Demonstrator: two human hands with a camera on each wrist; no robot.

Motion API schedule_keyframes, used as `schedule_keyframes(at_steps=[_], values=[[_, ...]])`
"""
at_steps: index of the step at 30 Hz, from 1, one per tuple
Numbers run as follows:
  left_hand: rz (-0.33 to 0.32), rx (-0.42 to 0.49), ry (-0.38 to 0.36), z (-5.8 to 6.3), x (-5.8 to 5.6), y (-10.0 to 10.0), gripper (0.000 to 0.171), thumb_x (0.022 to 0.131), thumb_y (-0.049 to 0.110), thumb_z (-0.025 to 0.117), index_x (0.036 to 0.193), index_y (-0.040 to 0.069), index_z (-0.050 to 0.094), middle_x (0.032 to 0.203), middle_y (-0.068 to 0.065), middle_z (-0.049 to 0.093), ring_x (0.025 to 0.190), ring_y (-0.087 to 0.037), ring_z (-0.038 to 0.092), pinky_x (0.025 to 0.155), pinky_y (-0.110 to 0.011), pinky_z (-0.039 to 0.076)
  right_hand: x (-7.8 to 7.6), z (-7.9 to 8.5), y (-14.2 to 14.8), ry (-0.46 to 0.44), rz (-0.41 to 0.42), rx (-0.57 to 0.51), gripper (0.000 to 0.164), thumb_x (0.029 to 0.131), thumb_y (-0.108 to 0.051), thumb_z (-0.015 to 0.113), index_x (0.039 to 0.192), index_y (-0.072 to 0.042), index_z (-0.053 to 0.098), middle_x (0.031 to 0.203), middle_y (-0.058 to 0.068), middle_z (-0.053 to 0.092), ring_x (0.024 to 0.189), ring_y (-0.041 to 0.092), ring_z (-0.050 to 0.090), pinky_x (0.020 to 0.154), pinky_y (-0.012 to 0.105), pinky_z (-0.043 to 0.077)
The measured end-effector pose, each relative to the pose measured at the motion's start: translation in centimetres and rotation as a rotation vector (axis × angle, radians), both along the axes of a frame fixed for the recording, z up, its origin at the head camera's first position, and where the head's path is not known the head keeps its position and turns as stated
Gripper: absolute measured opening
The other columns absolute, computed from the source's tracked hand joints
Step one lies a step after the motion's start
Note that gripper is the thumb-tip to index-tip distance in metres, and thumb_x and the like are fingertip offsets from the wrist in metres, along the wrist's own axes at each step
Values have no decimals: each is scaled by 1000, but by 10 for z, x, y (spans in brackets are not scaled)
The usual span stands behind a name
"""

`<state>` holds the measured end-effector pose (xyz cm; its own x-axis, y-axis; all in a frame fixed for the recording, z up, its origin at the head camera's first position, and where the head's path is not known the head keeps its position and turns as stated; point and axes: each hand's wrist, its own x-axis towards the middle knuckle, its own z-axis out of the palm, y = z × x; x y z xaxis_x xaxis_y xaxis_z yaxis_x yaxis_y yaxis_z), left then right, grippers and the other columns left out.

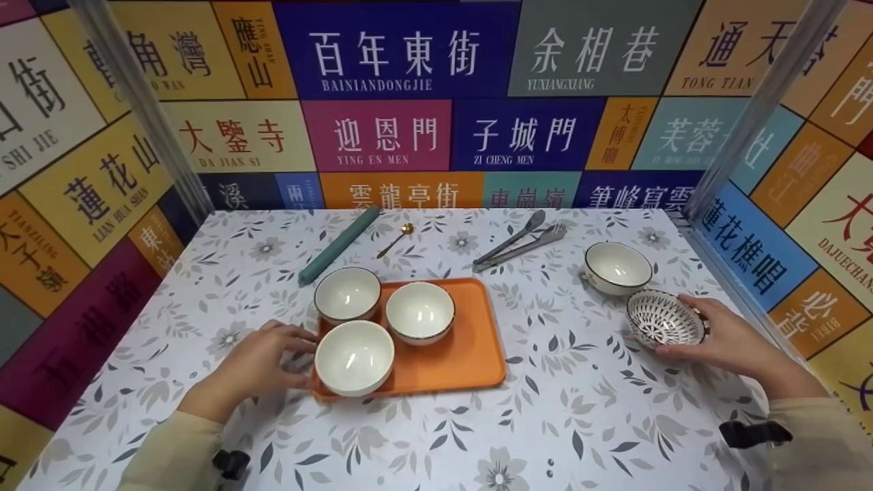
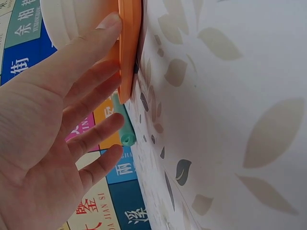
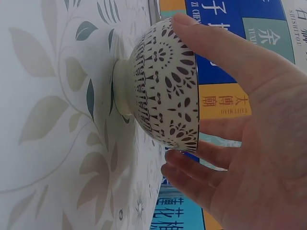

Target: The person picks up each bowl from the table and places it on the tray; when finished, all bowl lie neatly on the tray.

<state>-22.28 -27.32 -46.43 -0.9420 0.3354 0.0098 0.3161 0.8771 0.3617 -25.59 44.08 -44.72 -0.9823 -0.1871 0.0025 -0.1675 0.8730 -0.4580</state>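
My right hand (image 1: pixel 733 341) holds a bowl with a dark petal-like pattern (image 1: pixel 663 318) at the right side of the table. In the right wrist view the thumb lies against the side of this bowl (image 3: pixel 165 91) and the fingers are at its rim. At the left end of the orange tray (image 1: pixel 470 341) is my left hand (image 1: pixel 262 361), its fingers spread and loosely bent, fingertips right at the tray's edge. Three white bowls stand on the tray: a near one (image 1: pixel 354 358), a far-left one (image 1: pixel 348 293) and one toward the middle (image 1: pixel 420 311).
Another bowl (image 1: pixel 618 266) stands just behind the patterned one. Behind the tray lie a green rolled stick (image 1: pixel 339 245), a small golden spoon (image 1: pixel 395 240) and metal tongs (image 1: pixel 520 242). Printed panels (image 1: pixel 382 136) wall in the flower-patterned table (image 1: pixel 545 416).
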Motion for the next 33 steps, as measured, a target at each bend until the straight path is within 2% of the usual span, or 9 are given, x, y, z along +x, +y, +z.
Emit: schedule_keyframes(at_steps=[8, 15, 19, 24, 28, 30, 33], values=[[21, -2, -28, 1, -1, 0, 48, 72, 38, 93, 117, 27, 78, 131, 5, 69, 122, -23, 57, 102, -56, 48, -3, -2, -1, 3, -31, -4, 110, 76, -51, 89, 154, 5, 37, 150, 40, 36, 128, 59, 45, 100, 78, 38], [43, 1, -53, 0, 0, 0, 48, 72, 35, 93, 117, 29, 78, 131, 6, 69, 124, -23, 56, 104, -56, 47, -4, -5, -2, 26, -42, 1, 112, 71, -56, 91, 152, 4, 42, 142, 37, 44, 123, 56, 49, 97, 77, 41], [42, -4, -55, 0, 0, 0, 49, 71, 35, 94, 117, 29, 78, 131, 6, 68, 123, -23, 56, 103, -55, 47, -2, -6, -3, 50, -23, -12, 110, 69, -55, 92, 150, 3, 45, 140, 32, 48, 120, 52, 52, 94, 75, 44], [48, 5, -51, -1, 0, 0, 50, 71, 34, 94, 117, 29, 78, 131, 6, 68, 123, -23, 56, 103, -54, 47, -1, -8, -8, 89, 12, -24, 109, 67, -52, 94, 149, 2, 48, 147, 29, 46, 122, 52, 53, 95, 73, 47], [32, 4, -27, 0, 1, 0, 49, 72, 33, 94, 118, 27, 78, 130, 6, 69, 122, -23, 56, 103, -54, 48, 0, -7, -16, 132, 44, -33, 105, 65, -49, 96, 147, 0, 51, 144, 24, 50, 118, 49, 58, 93, 56, 53], [25, -1, -21, 0, 1, 0, 49, 72, 35, 94, 118, 26, 79, 129, 5, 69, 122, -23, 56, 102, -55, 48, 1, -8, -22, 148, 64, -41, 104, 65, -48, 97, 146, -1, 53, 141, 21, 53, 115, 47, 61, 91, 52, 55], [25, -3, -25, 0, 0, 1, 49, 72, 37, 94, 118, 27, 78, 129, 5, 69, 121, -23, 56, 101, -54, 49, 2, -9, -32, 142, 93, -69, 106, 64, -47, 97, 148, -2, 51, 141, 20, 53, 116, 48, 62, 93, 58, 56]])
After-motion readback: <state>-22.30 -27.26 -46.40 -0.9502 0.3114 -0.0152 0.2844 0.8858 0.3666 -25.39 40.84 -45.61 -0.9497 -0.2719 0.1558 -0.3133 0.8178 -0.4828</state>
